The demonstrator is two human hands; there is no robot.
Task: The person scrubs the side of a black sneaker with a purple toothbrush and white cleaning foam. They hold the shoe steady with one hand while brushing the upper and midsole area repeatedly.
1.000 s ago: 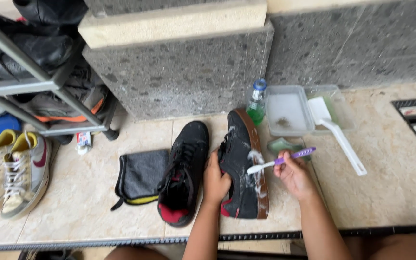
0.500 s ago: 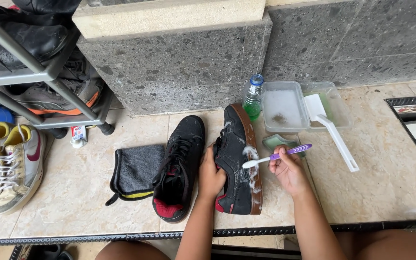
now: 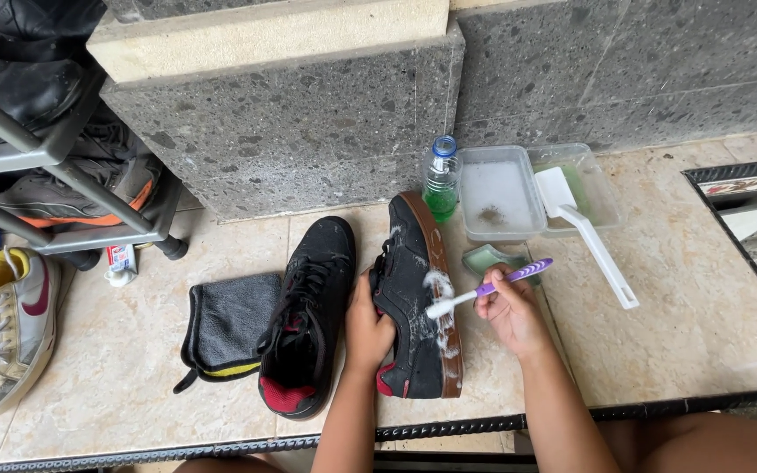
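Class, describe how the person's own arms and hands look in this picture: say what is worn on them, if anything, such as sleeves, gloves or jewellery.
Both forearms are bare, with no sleeves in view. The left hand and the right hand wear no gloves. No watch, bracelet or ring can be seen on either one.

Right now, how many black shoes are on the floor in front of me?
2. One black shoe is tipped on its side, steadied by the left hand; the other black shoe lies flat just left of it. More shoes sit on the rack.

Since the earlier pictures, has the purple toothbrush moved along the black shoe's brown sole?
Cannot tell: the purple toothbrush still meets the foamy brown sole mid-length; only the camera shifted.
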